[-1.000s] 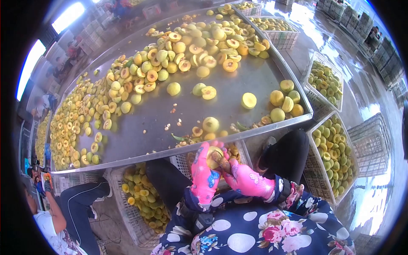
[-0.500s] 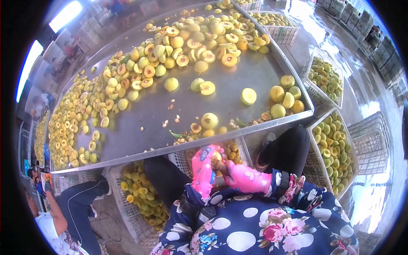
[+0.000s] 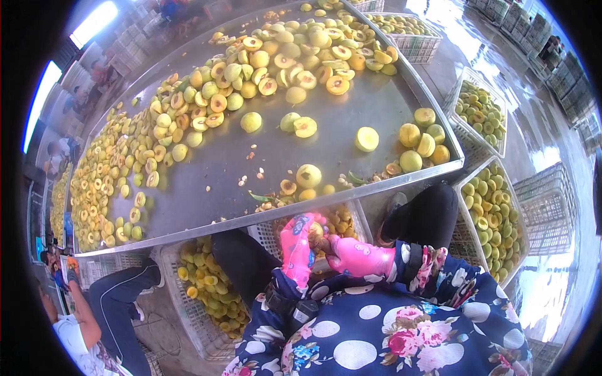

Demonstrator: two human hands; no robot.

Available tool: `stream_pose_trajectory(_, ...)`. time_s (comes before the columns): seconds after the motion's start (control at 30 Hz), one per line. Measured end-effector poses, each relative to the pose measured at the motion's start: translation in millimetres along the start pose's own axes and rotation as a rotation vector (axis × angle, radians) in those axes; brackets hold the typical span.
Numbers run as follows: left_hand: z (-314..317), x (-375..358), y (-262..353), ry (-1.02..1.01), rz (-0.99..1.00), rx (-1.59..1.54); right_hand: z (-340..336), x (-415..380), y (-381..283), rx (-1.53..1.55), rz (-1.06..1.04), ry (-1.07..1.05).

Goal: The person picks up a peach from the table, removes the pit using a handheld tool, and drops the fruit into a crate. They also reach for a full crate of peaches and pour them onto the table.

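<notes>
Both of my hands wear pink patterned gloves and meet in front of my lap, just below the table's near edge. My left hand [image 3: 297, 245] is closed around a yellowish peach [image 3: 316, 232], only part of which shows. Against the same fruit, my right hand [image 3: 360, 255] has its fingers pinched together; whatever lies in them is hidden. Beneath the hands stands a crate [image 3: 360, 225] with yellow peach pieces [image 3: 342, 220]. On the metal table [image 3: 251, 163] above them lie a whole peach [image 3: 308, 177], a cut half and some scraps.
Heaps of halved peaches [image 3: 169, 135] cover the table's far and left parts, behind its raised rim [image 3: 282, 215]. Full crates stand left [image 3: 182, 301] and right [image 3: 461, 244] of my legs. An empty-looking crate [image 3: 545, 207] is farther right. Another person [image 3: 81, 319] sits at left.
My right hand and wrist have shifted slightly left and turned a little. My left hand keeps its hold on the peach. The fruit on the table lies as before.
</notes>
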State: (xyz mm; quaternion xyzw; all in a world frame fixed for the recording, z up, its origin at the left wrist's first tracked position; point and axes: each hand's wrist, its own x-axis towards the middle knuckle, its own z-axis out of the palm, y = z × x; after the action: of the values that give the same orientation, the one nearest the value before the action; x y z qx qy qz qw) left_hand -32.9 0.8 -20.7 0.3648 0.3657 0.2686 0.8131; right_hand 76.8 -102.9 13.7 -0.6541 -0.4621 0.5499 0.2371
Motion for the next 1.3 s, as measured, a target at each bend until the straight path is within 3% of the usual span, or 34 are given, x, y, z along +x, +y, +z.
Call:
stream_pose_trajectory(0.07,-2,0,-3,-0.015,0.002,-0.011,-12,-7,-24,0.142,0.197,-0.13)
stream_pose_trajectory(0.17,-5,0,-3,-0.016,-0.011,-0.008,-9,-4,-7,0.414,0.137,-0.217)
stream_pose_trajectory(0.33,-3,0,-2,-0.005,-0.022,0.054,12,17,32,-0.129,-0.168,-0.043)
stream_pose_trajectory(0.4,-8,4,-8,-0.002,0.018,0.043,12,17,32,0.039,-0.083,-0.086)
stream_pose_trajectory(0.47,-7,4,-9,0.014,0.03,0.026,1,4,-4,0.476,0.207,-0.22)
stream_pose_trajectory(0.67,2,-1,2,0.003,0.07,-0.088,3,4,5,0.793,0.002,-0.348)
stream_pose_trajectory(0.77,-3,2,-4,-0.038,0.07,-0.224,2,-1,-3,0.994,0.07,-0.385)
stream_pose_trajectory(0.83,-7,6,-10,-0.102,0.066,-0.312,3,-2,-4,1.033,0.067,-0.393)
stream_pose_trajectory(0.97,-13,8,-11,-0.172,0.024,-0.201,0,-8,-10,0.982,0.045,-0.397)
stream_pose_trajectory(1.07,-14,5,-8,-0.151,-0.097,-0.102,-5,-10,-10,0.667,0.072,-0.352)
stream_pose_trajectory(1.13,-16,5,-9,-0.182,-0.129,-0.157,0,-5,1,0.822,0.096,-0.4)
stream_pose_trajectory(1.23,-20,10,-21,-0.227,-0.002,-0.308,8,-2,-1,1.049,0.151,-0.423)
stream_pose_trajectory(1.3,-16,7,-22,-0.138,-0.022,-0.386,12,-2,-2,1.159,0.179,-0.424)
